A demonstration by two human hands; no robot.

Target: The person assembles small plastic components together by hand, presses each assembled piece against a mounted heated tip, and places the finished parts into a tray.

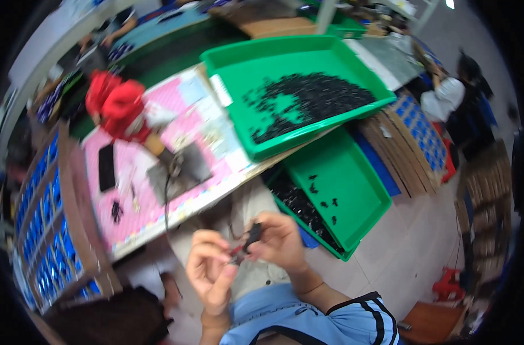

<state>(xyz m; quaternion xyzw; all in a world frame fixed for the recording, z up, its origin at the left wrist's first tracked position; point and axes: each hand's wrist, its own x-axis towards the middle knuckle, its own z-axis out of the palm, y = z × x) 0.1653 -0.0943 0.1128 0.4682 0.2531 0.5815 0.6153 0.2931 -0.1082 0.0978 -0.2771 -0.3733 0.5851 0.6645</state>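
Over my lap, my left hand (210,265) and my right hand (280,242) are close together. A small black plastic part (253,236) is pinched between the thumb and fingers of my right hand. Against it, the fingertips of my left hand close on a small piece with red and metallic areas (236,252), blurred, its kind unclear. Beyond my hands, a large green tray (227,63) on the table's right side holds a heap of small black parts (325,98).
A red machine (118,106) with a metal base plate (181,175) stands on the pink-covered table (141,218). Nearby lie a black phone (107,168) and some black parts (116,211). Lower green bins (359,195) sit at right. Racks of blue pieces (49,230) stand left. A person (446,95) sits far right.
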